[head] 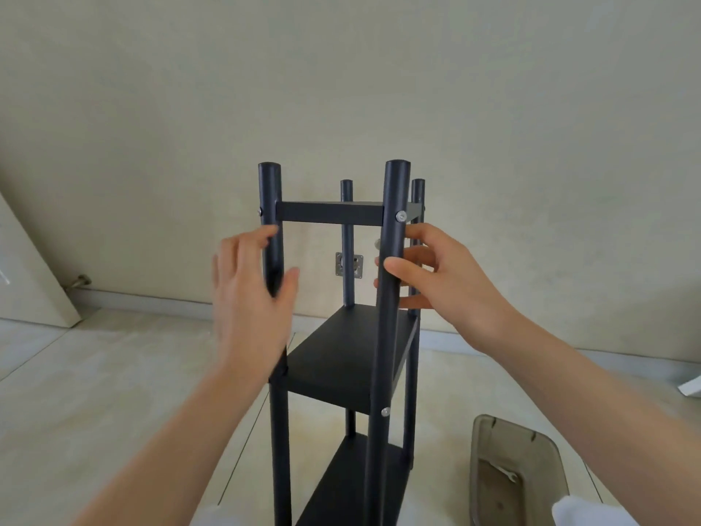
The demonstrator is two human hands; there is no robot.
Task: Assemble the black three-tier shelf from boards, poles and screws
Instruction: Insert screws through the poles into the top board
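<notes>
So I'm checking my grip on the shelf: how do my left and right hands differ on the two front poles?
The left hand is open, palm against the front left pole, and looks motion-blurred; the right hand is sharp, with its thumb across the front of the front right pole and fingers behind it. The left hand sits slightly lower than the right. Both are just below the top board, bare, at matching black poles.

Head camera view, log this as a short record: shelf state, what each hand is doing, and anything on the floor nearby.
shelf: black three-tier shelf upright, three boards between four poles
screws: silver heads visible on near right pole
left hand: open, blurred, at near left pole
right hand: fingers curled around the near right pole
floor: clear plastic tray at lower right, small wrench inside
</notes>
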